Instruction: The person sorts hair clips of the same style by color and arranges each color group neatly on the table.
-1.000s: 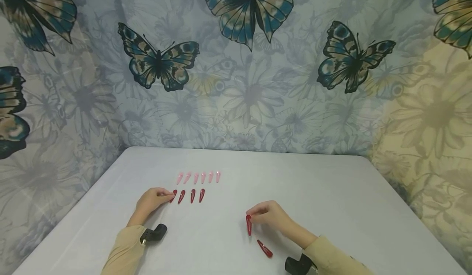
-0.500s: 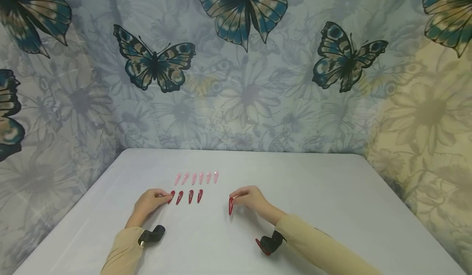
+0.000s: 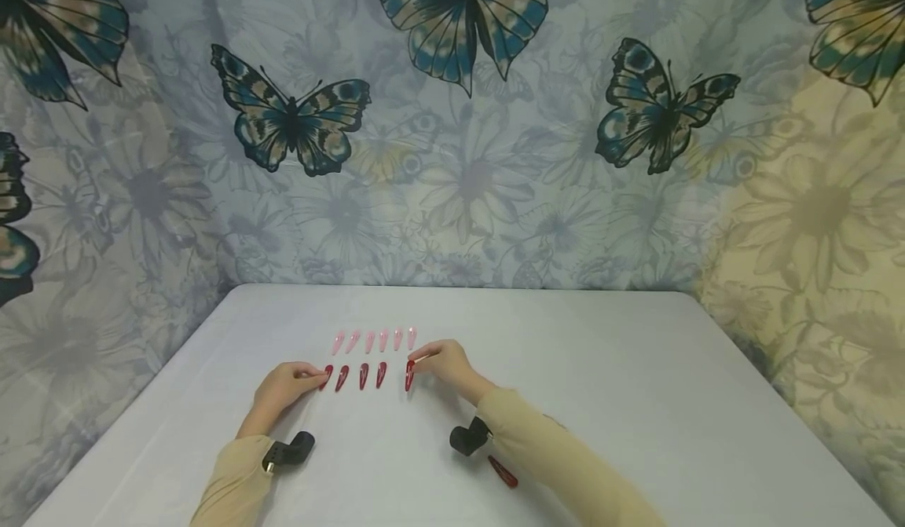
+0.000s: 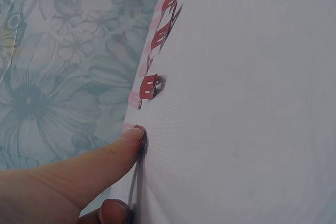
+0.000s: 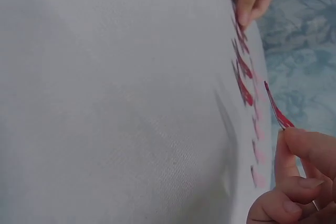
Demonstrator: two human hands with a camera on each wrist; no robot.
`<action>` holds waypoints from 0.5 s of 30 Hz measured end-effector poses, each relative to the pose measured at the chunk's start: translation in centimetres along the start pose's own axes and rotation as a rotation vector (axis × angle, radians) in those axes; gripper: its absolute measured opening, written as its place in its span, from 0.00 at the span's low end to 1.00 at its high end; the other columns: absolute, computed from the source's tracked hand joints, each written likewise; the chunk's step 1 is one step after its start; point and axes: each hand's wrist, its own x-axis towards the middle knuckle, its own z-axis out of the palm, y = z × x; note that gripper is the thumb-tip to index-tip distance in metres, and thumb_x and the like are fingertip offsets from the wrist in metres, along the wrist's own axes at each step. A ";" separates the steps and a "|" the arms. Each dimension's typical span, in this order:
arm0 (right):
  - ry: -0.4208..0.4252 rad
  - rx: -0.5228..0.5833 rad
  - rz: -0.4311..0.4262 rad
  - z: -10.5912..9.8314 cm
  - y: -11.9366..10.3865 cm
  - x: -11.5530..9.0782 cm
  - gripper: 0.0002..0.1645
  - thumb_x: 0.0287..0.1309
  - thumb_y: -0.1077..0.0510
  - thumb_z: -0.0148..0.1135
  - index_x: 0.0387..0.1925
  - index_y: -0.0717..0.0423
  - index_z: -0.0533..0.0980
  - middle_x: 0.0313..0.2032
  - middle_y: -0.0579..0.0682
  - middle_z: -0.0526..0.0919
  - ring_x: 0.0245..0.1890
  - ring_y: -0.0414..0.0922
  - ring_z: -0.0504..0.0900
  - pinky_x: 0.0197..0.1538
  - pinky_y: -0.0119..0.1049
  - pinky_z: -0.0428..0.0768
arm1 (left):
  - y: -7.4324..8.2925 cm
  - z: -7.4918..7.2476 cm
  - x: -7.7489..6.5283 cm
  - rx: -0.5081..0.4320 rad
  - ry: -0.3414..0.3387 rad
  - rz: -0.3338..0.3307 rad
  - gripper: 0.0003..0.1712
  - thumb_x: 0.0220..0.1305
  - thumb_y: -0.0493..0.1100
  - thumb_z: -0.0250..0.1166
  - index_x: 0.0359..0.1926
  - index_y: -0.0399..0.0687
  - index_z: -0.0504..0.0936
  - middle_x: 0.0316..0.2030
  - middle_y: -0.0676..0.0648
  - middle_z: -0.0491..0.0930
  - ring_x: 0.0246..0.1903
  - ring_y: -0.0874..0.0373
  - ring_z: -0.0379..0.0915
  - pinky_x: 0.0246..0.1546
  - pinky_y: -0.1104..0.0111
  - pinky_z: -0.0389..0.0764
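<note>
My left hand (image 3: 286, 389) holds the far end of the leftmost red snap hair clip (image 3: 326, 378), which lies on the table. In the left wrist view one fingertip presses on that clip (image 4: 140, 139); the grip beyond it is partly hidden. Between thumb and finger my right hand (image 3: 445, 364) pinches another red hair clip (image 3: 409, 376) by its end, narrow tip pointing toward me. It hangs just right of the row of red clips (image 3: 364, 376). The right wrist view shows this held clip (image 5: 277, 109) above the table surface.
Several pink hair clips (image 3: 370, 342) form a row behind the red ones. One loose red clip (image 3: 503, 471) lies near my right forearm. The white table (image 3: 601, 370) meets a butterfly-patterned cloth (image 3: 474, 213) at its back edge. Black wrist cameras (image 3: 470, 437) sit under both sleeves.
My right hand has carried its red clip leftward and away from me, to the right end of the red row. The left hand has stayed at the leftmost clip.
</note>
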 end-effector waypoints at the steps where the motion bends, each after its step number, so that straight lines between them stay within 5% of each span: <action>1: 0.009 -0.005 -0.002 0.2 0.0 0.3 0.08 0.41 0.65 0.68 0.29 0.59 0.83 0.28 0.47 0.81 0.24 0.40 0.68 0.25 0.32 0.67 | 0.0 0.0 0.0 0.002 0.001 -0.001 0.12 0.50 0.49 0.67 0.27 0.44 0.82 0.28 0.47 0.75 0.28 0.53 0.64 0.30 0.62 0.64; 5: 0.036 -0.028 -0.024 1.2 0.4 1.4 0.08 0.39 0.68 0.67 0.28 0.60 0.82 0.31 0.48 0.80 0.28 0.41 0.71 0.29 0.33 0.70 | -0.2 -0.1 0.0 0.003 0.001 0.000 0.13 0.50 0.50 0.67 0.27 0.44 0.82 0.29 0.46 0.76 0.29 0.53 0.65 0.30 0.61 0.64; 15: 0.065 -0.142 -0.126 3.1 0.3 2.1 0.06 0.37 0.72 0.65 0.22 0.61 0.80 0.19 0.46 0.77 0.21 0.39 0.70 0.26 0.31 0.69 | -0.3 0.0 0.0 -0.015 0.004 0.025 0.12 0.50 0.49 0.67 0.26 0.44 0.82 0.22 0.51 0.72 0.24 0.56 0.62 0.27 0.64 0.63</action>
